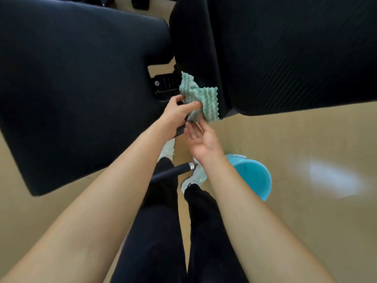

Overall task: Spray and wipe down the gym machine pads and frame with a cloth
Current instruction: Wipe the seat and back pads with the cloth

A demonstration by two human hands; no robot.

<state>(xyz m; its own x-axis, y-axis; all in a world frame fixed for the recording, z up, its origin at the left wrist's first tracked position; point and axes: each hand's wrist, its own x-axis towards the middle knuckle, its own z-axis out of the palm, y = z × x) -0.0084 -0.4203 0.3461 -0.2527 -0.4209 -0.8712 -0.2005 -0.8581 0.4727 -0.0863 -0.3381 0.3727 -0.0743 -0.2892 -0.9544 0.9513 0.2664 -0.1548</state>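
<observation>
A green-and-white ribbed cloth point(199, 98) hangs in the gap between two black machine pads. My left hand point(175, 116) pinches the cloth's lower left part between thumb and fingers. My right hand point(201, 141) is held palm up just below the cloth, fingers straight, their tips touching its bottom edge. The wide seat pad point(71, 78) fills the left. The ribbed back pad point(285, 50) fills the upper right, with the cloth lying against its lower left edge. Part of the black frame bracket point(165, 84) shows in the gap between the pads.
A light blue bucket point(253, 176) stands on the tan floor to the right of my feet. A black handle with a silver end point(173, 172) juts out under the seat pad, over my legs. Bare floor point(306, 160) lies to the right.
</observation>
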